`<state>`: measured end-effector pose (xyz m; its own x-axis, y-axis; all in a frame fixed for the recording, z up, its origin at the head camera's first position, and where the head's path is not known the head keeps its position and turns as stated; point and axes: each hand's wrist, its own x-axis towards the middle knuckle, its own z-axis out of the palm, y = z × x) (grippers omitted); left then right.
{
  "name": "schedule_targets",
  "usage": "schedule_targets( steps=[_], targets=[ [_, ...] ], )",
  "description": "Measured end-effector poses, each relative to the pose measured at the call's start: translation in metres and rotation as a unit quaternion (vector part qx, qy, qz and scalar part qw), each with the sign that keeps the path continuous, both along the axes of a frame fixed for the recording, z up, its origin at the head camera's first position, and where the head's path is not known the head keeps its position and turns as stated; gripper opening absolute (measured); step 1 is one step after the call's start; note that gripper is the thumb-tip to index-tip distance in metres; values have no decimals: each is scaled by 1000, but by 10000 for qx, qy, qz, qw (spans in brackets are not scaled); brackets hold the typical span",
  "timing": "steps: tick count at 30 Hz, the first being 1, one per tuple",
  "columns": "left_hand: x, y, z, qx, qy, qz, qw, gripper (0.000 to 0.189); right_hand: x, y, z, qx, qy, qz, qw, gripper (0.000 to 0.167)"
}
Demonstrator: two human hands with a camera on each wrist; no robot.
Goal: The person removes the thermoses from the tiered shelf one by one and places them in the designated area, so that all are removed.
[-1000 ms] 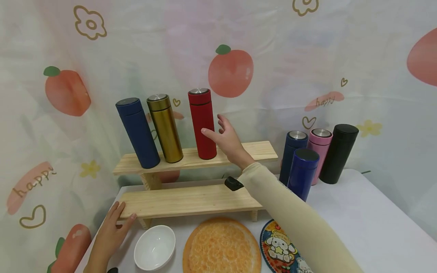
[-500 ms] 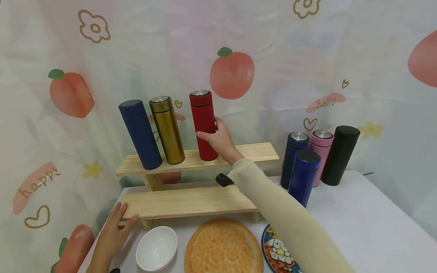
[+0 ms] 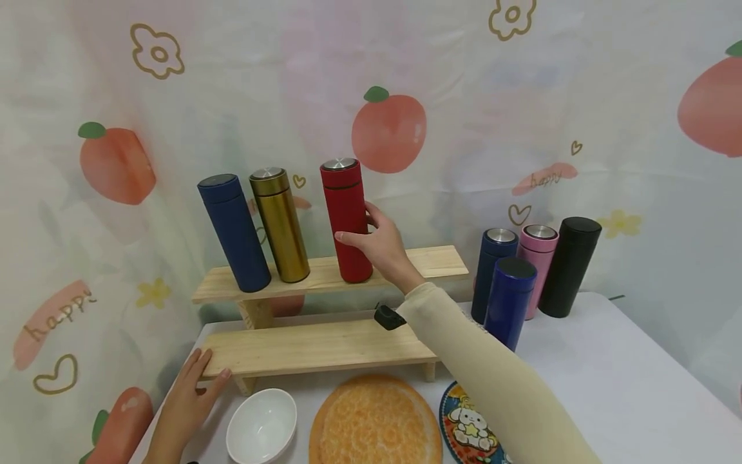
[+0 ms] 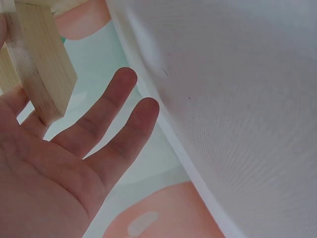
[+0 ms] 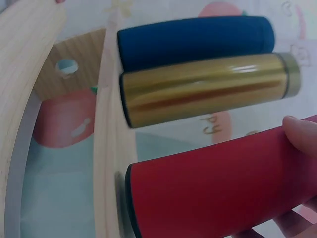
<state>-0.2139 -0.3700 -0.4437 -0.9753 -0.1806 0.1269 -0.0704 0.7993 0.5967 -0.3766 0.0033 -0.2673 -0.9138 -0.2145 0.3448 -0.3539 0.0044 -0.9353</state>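
Note:
My right hand (image 3: pixel 382 245) grips a red thermos (image 3: pixel 343 225) from its right side, thumb across the front. The thermos stands nearly upright at the front of the upper wooden shelf (image 3: pixel 435 263). In the right wrist view its base (image 5: pixel 173 193) is close to the shelf edge, and the fingers are partly hidden behind it. A gold thermos (image 3: pixel 281 225) and a dark blue thermos (image 3: pixel 234 232) stand to its left. My left hand (image 3: pixel 188 399) rests against the left end of the lower shelf (image 3: pixel 319 348); two fingers extend free in the left wrist view (image 4: pixel 119 119).
On the right of the white table (image 3: pixel 608 386) stand a navy thermos (image 3: pixel 489 270), a glossy blue one (image 3: pixel 510 303), a pink one (image 3: pixel 538 251) and a black one (image 3: pixel 570 267). A white bowl (image 3: pixel 262 425), a round orange-brown mat (image 3: pixel 377 422) and a cartoon-print mat (image 3: pixel 472 425) lie in front.
My right hand has moved left onto the red thermos and closed round it. The thermos base has shifted slightly toward me. The left hand stays at the shelf end.

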Motion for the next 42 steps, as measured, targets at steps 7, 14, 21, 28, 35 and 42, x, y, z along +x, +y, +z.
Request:
schedule_targets(
  steps=[7,14,21,28,35,42],
  targets=[
    [-2,-1,-1,-79,166,-67,9998,78,22,19,4,-321,199,123,9992,77],
    [0,-2,-3,-48,143,-68,9999,80,48,39,0,-468,272,60,9985,74],
    [-1,-2,1,69,-350,-14,9994,87,67,62,-13,-442,248,-85,9987,72],
    [-1,-2,1,-13,-330,-39,9994,88,82,84,-28,-517,-24,-106,9986,76],
    [-1,-2,-1,-63,-176,-73,9998,85,97,109,-42,-302,-123,-297,9990,76],
    [0,-4,0,-66,-242,-75,9997,87,110,133,-52,-13,-149,-606,9980,72]
  ],
)
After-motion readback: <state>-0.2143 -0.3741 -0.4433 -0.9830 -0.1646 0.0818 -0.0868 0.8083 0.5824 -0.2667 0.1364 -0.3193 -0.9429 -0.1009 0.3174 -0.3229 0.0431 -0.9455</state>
